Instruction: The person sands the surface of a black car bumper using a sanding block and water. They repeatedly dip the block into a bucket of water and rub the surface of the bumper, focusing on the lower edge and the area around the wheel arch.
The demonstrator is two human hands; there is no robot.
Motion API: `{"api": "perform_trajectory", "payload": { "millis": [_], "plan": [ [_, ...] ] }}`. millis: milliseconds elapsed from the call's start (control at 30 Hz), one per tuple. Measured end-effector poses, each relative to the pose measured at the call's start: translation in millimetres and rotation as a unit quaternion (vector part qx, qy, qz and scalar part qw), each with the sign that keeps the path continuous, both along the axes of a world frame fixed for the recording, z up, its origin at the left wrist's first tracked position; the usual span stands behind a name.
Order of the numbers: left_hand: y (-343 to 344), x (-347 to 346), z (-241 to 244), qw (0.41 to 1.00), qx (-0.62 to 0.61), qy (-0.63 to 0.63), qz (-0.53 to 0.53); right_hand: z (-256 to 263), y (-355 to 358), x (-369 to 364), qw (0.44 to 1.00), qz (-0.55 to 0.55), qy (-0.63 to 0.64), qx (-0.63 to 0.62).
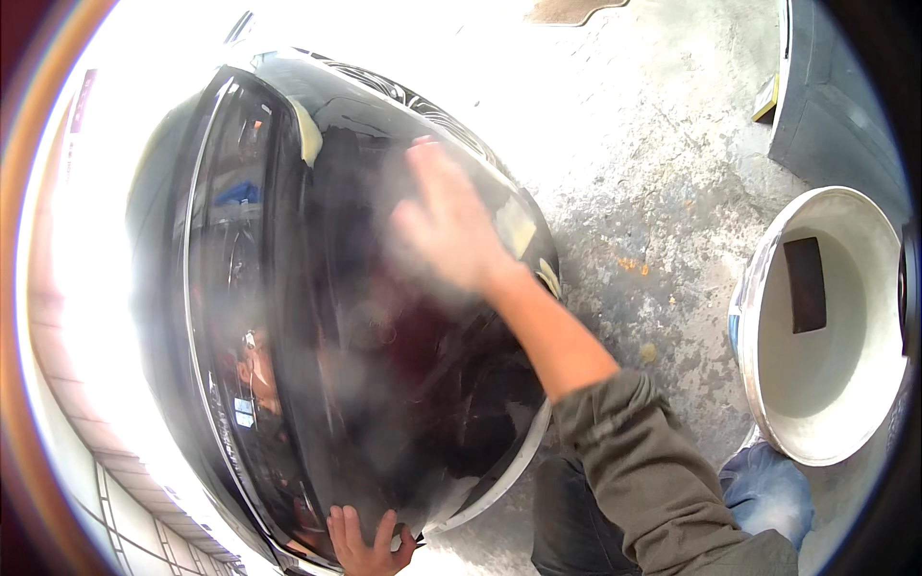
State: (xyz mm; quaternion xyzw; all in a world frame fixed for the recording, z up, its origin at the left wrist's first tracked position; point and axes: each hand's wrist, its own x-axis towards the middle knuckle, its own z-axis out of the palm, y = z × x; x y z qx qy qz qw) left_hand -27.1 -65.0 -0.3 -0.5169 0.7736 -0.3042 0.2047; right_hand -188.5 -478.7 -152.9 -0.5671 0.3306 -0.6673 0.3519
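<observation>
A dark, glossy car body panel (pixel 432 360) fills the middle, with a long glossy strip and bright trim (pixel 189 273) along its left part. Pale, filler-like patches show at its upper edge (pixel 308 133) and right side (pixel 515 227). My right hand (pixel 446 223), blurred, lies over the upper panel with its thumb apart from the fingers; whether anything is under the palm cannot be told. At the lower edge of the panel, my left hand (pixel 371 543) rests with fingers spread, holding nothing visible; its wrist is out of view.
To the right stands a white bucket (pixel 753 331) of cloudy liquid with a dark rectangular pad (pixel 805 284) in it. The concrete floor (pixel 648 216) is stained. A grey panel-like object (pixel 835 122) stands at upper right, a yellow-edged item (pixel 766 99) beside it.
</observation>
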Motion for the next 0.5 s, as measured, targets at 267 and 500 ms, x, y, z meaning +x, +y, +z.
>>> {"api": "perform_trajectory", "payload": {
  "millis": [267, 500],
  "plan": [
    [-2, -8, -3, 1.000, 0.008, 0.002, 0.013, 50, 94, 22, 0.998, -0.045, 0.004, -0.044],
    [-1, -7, -1, 1.000, 0.004, -0.005, 0.003, 33, -9, -1, 0.993, -0.069, 0.022, -0.097]
  ]
}}
